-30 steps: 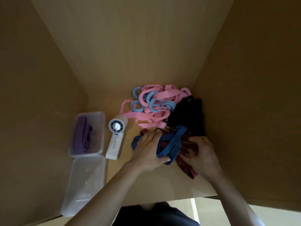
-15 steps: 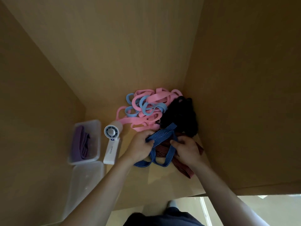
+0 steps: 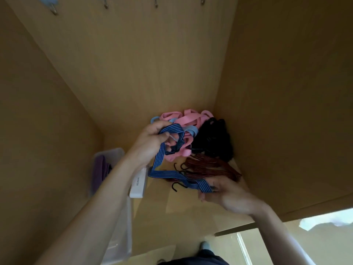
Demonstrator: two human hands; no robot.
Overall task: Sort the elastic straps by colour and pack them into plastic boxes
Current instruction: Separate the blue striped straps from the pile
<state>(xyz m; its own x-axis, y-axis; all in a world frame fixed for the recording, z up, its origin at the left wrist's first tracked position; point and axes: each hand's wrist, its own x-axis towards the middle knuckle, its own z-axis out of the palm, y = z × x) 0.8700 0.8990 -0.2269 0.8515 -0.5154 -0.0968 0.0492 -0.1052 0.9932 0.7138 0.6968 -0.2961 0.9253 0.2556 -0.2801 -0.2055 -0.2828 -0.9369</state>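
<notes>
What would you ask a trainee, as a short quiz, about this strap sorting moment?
1. True or false: the left hand and right hand each hold part of the blue striped strap.
2. Which colour of strap lies in the clear box? A pink, B purple, C black.
3. Which colour pile lies between the pink straps and the right wall?

Key: 1 true; 2 B; 3 the black straps.

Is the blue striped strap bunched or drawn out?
Drawn out: the left hand and right hand each grip the blue striped strap, which runs between them.
</notes>
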